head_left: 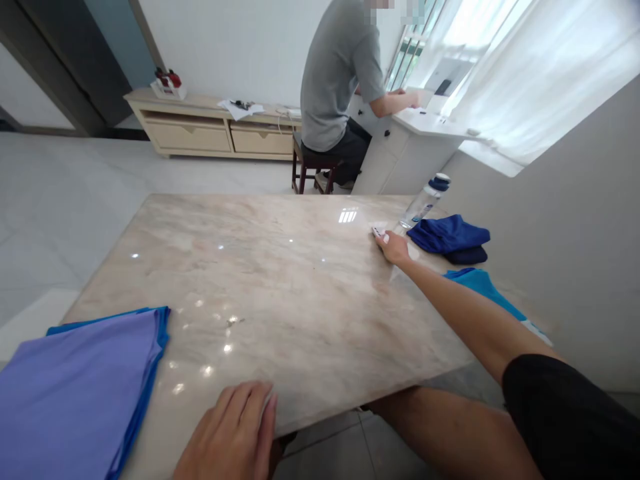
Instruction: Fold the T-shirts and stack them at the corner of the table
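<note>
White small flat object [377,231] seems grasped by fingers of the right hand [394,247]; right of them, royal-blue cloth [450,232] lies bunched. Left hand [231,430] looks released; left of its fingers, purple cloth [85,380] lies already folded.

Glossy marble-pattern tabletop [270,267]. L. near cnr.: purple cloth [83,393] atop blue cloth [163,327]. R. side: clear capped btl. [419,207], royal-blue cloth bundle [445,232], turquoise cloth [487,289].

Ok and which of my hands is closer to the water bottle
Right. Your right hand is toward the table's far side, just beside the bottle's base; your left hand is much farther away, at the near edge.
</note>
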The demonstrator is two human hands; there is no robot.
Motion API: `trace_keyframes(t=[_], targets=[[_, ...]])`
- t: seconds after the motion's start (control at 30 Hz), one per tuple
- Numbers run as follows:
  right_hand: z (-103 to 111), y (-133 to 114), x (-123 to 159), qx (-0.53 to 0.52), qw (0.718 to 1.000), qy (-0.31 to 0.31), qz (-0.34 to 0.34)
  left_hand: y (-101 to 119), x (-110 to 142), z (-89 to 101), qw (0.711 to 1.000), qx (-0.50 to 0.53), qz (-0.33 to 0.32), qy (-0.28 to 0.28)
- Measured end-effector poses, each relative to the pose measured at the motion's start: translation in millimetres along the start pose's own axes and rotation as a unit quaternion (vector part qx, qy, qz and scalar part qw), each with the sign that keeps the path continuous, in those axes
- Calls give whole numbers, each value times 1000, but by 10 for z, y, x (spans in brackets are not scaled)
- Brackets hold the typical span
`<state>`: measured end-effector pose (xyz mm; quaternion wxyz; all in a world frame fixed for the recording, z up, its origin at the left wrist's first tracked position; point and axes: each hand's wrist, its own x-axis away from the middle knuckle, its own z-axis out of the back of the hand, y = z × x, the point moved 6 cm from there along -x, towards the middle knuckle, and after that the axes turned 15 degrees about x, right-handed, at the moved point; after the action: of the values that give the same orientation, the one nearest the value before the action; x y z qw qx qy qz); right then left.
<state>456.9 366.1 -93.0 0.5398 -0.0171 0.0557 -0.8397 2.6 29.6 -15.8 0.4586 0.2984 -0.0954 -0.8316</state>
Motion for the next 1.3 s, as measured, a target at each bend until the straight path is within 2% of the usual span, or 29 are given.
trace_keyframes(t=[0.07, 0.13, 0.2, 0.27, 0.3, 0.37, 0.5, 0.63, 0.7, 0.77, 0.83, 0.9, 1.0, 1.07, 1.17, 1.23, 1.3], targets=[[155, 52, 298, -127, 991, -13, -42, 94, -40, 51, 1000, 4, 27, 6], [304, 57, 637, -285, 952, -71, -92, 184, -74, 115, 998, 12, 60, 26], [468, -36, 1018, -437, 877, -159, -120, 270, -97, 168, 996, 19, 80, 42], [675, -188, 1420, -542, 794, -244, -126, 341, -109, 201, 995, 23, 87, 43], [787, -265, 1616, -575, 760, -276, -125, 366, -112, 215, 995, 24, 89, 44], [999, -411, 1980, -614, 709, -327, -116, 392, -109, 236, 994, 28, 93, 44], [1300, -654, 2540, -653, 650, -376, -93, 370, -90, 211, 993, 33, 108, 27], [1410, -864, 2942, -663, 631, -395, -79, 302, -66, 134, 988, 43, 146, -3], [1418, -984, 3123, -661, 626, -410, -58, 289, -66, 113, 982, 87, 168, 0], [1402, -1115, 3294, -658, 614, -434, -32, 282, -77, 105, 965, 168, 198, 27], [1370, -1241, 3444, -652, 603, -459, -8, 258, -89, 80, 926, 277, 247, 66], [1331, -1356, 3563, -643, 599, -478, 16, 220, -99, 28, 864, 391, 297, 110], [1246, -1485, 3714, -617, 610, -495, 33, 163, -117, -37, 764, 526, 330, 178], [1182, -1533, 3807, -601, 623, -500, 29, 128, -123, -47, 716, 576, 334, 209], [1126, -1579, 3937, -588, 629, -508, 34, 86, -105, -27, 677, 609, 344, 229], [1125, -1594, 3996, -582, 629, -513, 50, 65, -84, 6, 672, 608, 348, 239], [1150, -1594, 4020, -573, 637, -510, 73, 53, -71, 39, 679, 600, 347, 243]])
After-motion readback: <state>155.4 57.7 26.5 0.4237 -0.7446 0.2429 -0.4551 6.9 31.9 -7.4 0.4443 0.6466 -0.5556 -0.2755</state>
